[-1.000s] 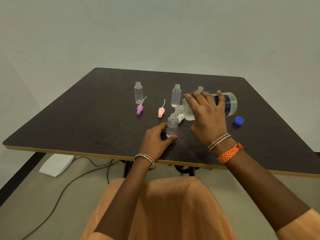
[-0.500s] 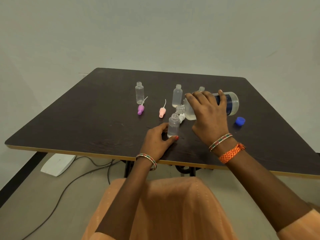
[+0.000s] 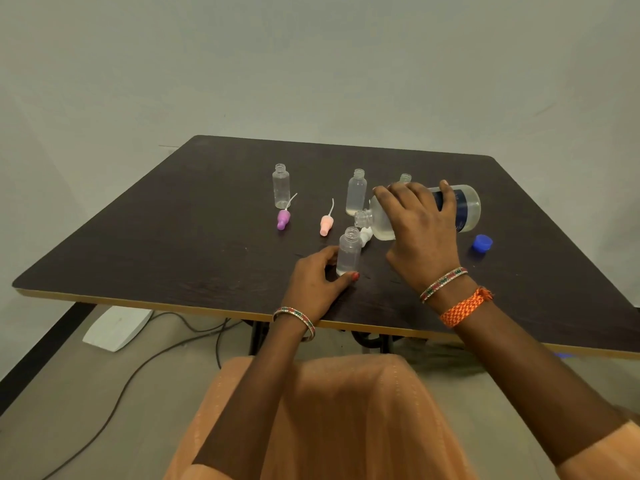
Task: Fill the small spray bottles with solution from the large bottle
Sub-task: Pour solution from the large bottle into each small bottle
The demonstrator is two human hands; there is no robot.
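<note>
Clear lg bottle (image 3: pixel 465 209) tipped (R hand (image 3: pixel 420 237)) over sm bottle (image 3: pixel 349 252).

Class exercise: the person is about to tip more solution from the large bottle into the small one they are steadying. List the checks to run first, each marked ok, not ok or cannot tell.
1. Small bottle uncapped and upright on the table: ok.
2. Left hand steadies it at the base: ok.
3. Right hand grips the large bottle firmly around its body: ok.
4. Large bottle's mouth directly over the small bottle's opening: not ok, it sits slightly up and to the right.
5. Liquid level in the small bottle: cannot tell.
6. Blue cap off and out of the way: ok.
</note>
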